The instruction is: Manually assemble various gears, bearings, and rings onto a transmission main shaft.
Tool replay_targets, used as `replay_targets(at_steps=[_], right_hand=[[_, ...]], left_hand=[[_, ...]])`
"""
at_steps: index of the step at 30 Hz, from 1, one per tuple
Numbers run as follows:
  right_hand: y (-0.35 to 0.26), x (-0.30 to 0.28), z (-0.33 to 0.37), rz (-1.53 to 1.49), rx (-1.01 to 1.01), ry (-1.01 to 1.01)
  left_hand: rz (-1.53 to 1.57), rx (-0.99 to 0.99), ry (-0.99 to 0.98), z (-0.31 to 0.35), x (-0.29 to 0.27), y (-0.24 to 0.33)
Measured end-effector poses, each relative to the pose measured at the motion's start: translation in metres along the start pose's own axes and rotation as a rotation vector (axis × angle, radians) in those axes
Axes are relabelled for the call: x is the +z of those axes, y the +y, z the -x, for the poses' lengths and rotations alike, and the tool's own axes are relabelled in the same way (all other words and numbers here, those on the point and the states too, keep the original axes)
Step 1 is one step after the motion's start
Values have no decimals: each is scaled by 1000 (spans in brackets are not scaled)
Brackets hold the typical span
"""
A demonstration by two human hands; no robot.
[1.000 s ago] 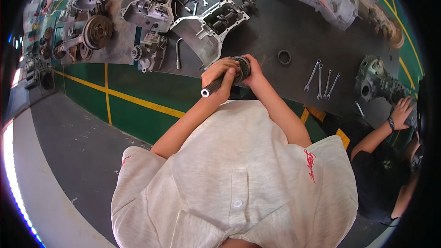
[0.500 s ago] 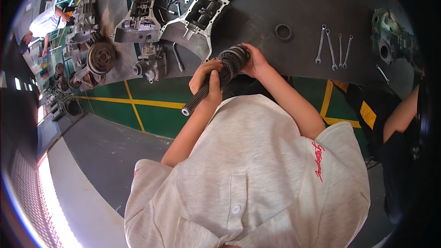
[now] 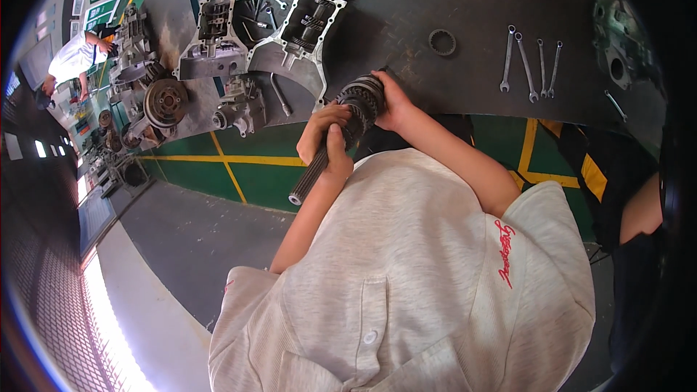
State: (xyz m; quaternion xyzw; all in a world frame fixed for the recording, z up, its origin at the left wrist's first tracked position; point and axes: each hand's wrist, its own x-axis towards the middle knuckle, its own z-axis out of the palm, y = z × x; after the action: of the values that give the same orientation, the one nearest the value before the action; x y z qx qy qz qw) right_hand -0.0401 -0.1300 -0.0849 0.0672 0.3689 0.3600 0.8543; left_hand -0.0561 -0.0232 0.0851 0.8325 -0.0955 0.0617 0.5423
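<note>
The left grip [image 3: 328, 147] is wrapped around the splined shaft [image 3: 308, 180] of a gear assembly [image 3: 363, 98]; the right grip [image 3: 392, 107] clasps its geared end, fingertips partly hidden. The assembly slants at the near edge of the bench [image 3: 406, 0]. Beyond lies an open gearbox housing [image 3: 320, 56]; rightward, a toothed ring [image 3: 443, 52], then four wrenches [image 3: 507, 59] side by side.

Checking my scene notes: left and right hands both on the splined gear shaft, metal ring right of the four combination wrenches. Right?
Not quite: the head view shows the metal ring left of the four combination wrenches. Left hand and right hand on the splined gear shaft: correct.
</note>
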Motion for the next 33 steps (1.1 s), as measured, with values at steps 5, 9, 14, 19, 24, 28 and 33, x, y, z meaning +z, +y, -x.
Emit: replay_targets(at_steps=[5,9,14,19,24,28,33], right_hand=[[2,10,5,-23,-5,40],[2,13,7,-22,-1,63],[0,16,12,57,36,192],[5,39,29,449,-230,529],[10,16,25,953,-581,641],[10,9,44,1265,-851,494],[19,23,70,1322,-929,388]], left_hand=[[-25,-5,9,-5,3,2],[-22,-9,17,-6,2,0],[24,-4,63,-6,-1,-5],[56,10,65,-8,-2,-8],[10,18,25,-8,2,-2],[-9,29,-32,-6,0,0],[-7,30,-60,-6,-2,1]])
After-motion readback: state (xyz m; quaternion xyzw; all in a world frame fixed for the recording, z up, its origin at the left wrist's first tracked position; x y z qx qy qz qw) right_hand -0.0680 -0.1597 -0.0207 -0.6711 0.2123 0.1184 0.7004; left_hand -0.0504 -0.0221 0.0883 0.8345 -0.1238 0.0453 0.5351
